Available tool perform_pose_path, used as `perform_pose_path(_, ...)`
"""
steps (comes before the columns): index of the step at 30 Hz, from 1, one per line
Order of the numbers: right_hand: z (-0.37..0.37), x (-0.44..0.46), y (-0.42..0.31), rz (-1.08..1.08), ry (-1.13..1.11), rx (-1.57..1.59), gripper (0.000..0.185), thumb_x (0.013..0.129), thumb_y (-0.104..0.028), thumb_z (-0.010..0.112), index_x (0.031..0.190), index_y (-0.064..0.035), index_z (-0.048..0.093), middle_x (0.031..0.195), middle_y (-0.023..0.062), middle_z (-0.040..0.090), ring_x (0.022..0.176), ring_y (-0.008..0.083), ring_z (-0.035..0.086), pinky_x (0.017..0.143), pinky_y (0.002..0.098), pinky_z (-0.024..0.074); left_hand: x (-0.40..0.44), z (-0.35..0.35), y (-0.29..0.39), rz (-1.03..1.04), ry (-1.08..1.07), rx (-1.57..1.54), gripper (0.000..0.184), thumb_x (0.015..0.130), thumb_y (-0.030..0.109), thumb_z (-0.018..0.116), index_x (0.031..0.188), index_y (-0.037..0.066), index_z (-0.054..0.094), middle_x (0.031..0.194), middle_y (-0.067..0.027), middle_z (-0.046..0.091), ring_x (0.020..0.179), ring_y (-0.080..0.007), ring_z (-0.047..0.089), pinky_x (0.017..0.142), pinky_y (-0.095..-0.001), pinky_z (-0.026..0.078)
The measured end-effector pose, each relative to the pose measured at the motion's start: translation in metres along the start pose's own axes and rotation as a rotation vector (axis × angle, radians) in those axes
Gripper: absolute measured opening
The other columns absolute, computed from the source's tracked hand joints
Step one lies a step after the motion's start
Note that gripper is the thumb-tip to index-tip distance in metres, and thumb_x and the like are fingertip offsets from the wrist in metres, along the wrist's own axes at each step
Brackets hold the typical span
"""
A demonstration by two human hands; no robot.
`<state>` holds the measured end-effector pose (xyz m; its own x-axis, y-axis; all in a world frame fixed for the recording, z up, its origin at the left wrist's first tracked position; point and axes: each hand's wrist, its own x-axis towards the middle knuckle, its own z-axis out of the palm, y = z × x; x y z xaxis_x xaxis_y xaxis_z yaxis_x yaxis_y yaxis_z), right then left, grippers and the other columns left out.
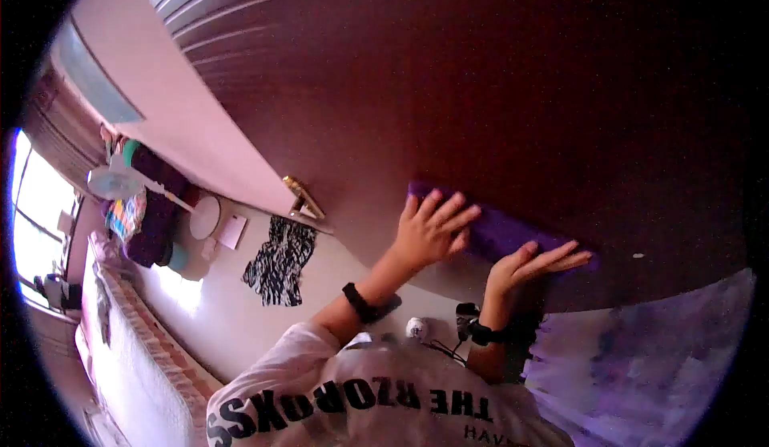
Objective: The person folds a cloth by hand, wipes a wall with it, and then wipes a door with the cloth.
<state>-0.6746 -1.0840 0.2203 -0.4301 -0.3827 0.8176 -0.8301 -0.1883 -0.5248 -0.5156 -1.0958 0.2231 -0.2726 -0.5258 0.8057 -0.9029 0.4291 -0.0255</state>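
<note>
A folded purple cloth [513, 235] lies flat against a dark reddish-brown door-like surface [497, 86]. On its left end rests my left hand [432, 229], palm toward the cloth and fingers spread. My right hand [529, 267] touches the lower right part of the cloth, its fingers stretched out toward the right end and its thumb apart. Neither hand's fingers wrap round the cloth. Both wrists wear black bands.
A metal door handle [304, 200] is left of my hands. Beyond it are a black-and-white patterned cloth [280, 261] on the pale floor, a standing fan [116, 183] and a bed [136, 359]. A purple patterned fabric [633, 367] hangs or lies at lower right.
</note>
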Motion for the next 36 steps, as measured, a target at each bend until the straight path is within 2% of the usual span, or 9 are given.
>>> perform_pose_path(3, -0.002, 0.023, -0.046, -0.127, -0.037, -0.057, 0.056, 0.086, -0.028, 0.034, 0.129, 0.0009, 0.011, 0.135, 0.0235, -0.001, 0.124, 0.038, -0.002, 0.099, 0.0483, 0.0019, 0.02, -0.023, -0.03, -0.086, 0.084, -0.029, 0.048, 0.069, 0.038, 0.054, 0.115, 0.027, 0.047, 0.126, -0.0036, 0.036, 0.114, -0.0299, 0.031, 0.088, -0.0497, 0.027)
perform_pose_path(7, 0.024, 0.038, -0.1, -0.281, -0.019, 0.033, 0.063, 0.081, -0.03, 0.043, 0.129, -0.0008, 0.013, 0.134, 0.0242, 0.001, 0.121, 0.0469, -0.004, 0.093, 0.0581, 0.0004, 0.042, -0.059, -0.082, -0.16, 0.099, -0.019, 0.052, 0.07, 0.037, 0.051, 0.119, 0.02, 0.043, 0.129, -0.0104, 0.03, 0.119, -0.0353, 0.023, 0.094, -0.0527, 0.018)
perform_pose_path(9, 0.04, 0.045, -0.131, -0.337, -0.05, -0.06, 0.065, 0.08, -0.034, 0.042, 0.129, -0.0008, 0.015, 0.134, 0.0249, 0.005, 0.12, 0.0479, -0.002, 0.093, 0.059, 0.0011, 0.05, -0.078, -0.111, -0.175, 0.029, 0.014, 0.064, 0.074, 0.037, 0.045, 0.126, 0.005, 0.026, 0.135, -0.0206, 0.009, 0.123, -0.0419, 0.002, 0.097, -0.0531, 0.004)
perform_pose_path(13, 0.061, 0.052, -0.181, -0.568, -0.071, -0.125, 0.06, 0.077, -0.035, 0.042, 0.127, -0.0047, 0.028, 0.133, 0.0197, 0.018, 0.121, 0.0457, 0.01, 0.094, 0.057, 0.0039, 0.05, -0.098, -0.148, -0.32, 0.087, -0.002, 0.063, 0.079, 0.03, 0.039, 0.129, 0.001, 0.015, 0.136, -0.0204, 0.004, 0.124, -0.0401, 0.0, 0.098, -0.0509, 0.003)
perform_pose_path(16, 0.074, 0.046, -0.205, -0.643, -0.069, -0.13, 0.057, 0.077, -0.035, 0.043, 0.125, -0.0073, 0.032, 0.132, 0.0159, 0.025, 0.121, 0.0414, 0.016, 0.095, 0.0544, 0.007, 0.036, -0.088, -0.165, -0.402, 0.212, -0.031, 0.061, 0.076, 0.029, 0.045, 0.127, 0.001, 0.023, 0.135, -0.0208, 0.01, 0.123, -0.0399, 0.006, 0.097, -0.051, 0.009)
perform_pose_path(21, 0.095, -0.001, -0.214, -0.743, -0.237, -0.018, 0.052, 0.077, -0.031, 0.044, 0.125, -0.0125, 0.034, 0.129, 0.0089, 0.033, 0.111, 0.0359, 0.034, 0.09, 0.0548, 0.0191, -0.01, -0.073, -0.18, -0.604, 0.193, -0.216, 0.064, 0.076, 0.022, 0.042, 0.128, -0.004, 0.014, 0.135, -0.0227, 0.005, 0.124, -0.0399, 0.002, 0.098, -0.0495, 0.007)
perform_pose_path(27, 0.104, -0.047, -0.203, -0.808, -0.419, 0.042, 0.05, 0.078, -0.026, 0.043, 0.126, -0.0134, 0.032, 0.131, 0.007, 0.03, 0.112, 0.0343, 0.032, 0.091, 0.0565, 0.0172, -0.023, -0.079, -0.181, -0.61, 0.121, -0.247, 0.072, 0.067, 0.01, 0.045, 0.129, -0.004, 0.01, 0.134, -0.0233, 0.003, 0.124, -0.0401, -0.001, 0.098, -0.0501, 0.005)
perform_pose_path(30, 0.09, -0.024, -0.215, -0.73, -0.544, 0.168, 0.053, 0.077, -0.021, 0.045, 0.126, -0.0106, 0.03, 0.133, 0.0076, 0.026, 0.12, 0.0364, 0.022, 0.092, 0.0579, 0.0137, -0.008, -0.088, -0.179, -0.571, 0.16, -0.306, 0.07, 0.069, 0.012, 0.045, 0.129, -0.002, 0.012, 0.134, -0.0238, 0.0, 0.124, -0.0402, -0.003, 0.097, -0.0515, 0.002)
perform_pose_path(36, 0.056, 0.064, -0.24, -0.648, -0.201, 0.081, 0.057, 0.077, -0.025, 0.047, 0.127, -0.0076, 0.026, 0.134, 0.0185, 0.018, 0.12, 0.0451, 0.012, 0.091, 0.0597, 0.0115, 0.074, -0.124, -0.185, -0.318, 0.242, -0.122, 0.062, 0.077, 0.026, 0.045, 0.128, 0.002, 0.021, 0.134, -0.0237, 0.002, 0.124, -0.041, -0.001, 0.096, -0.0543, 0.001)
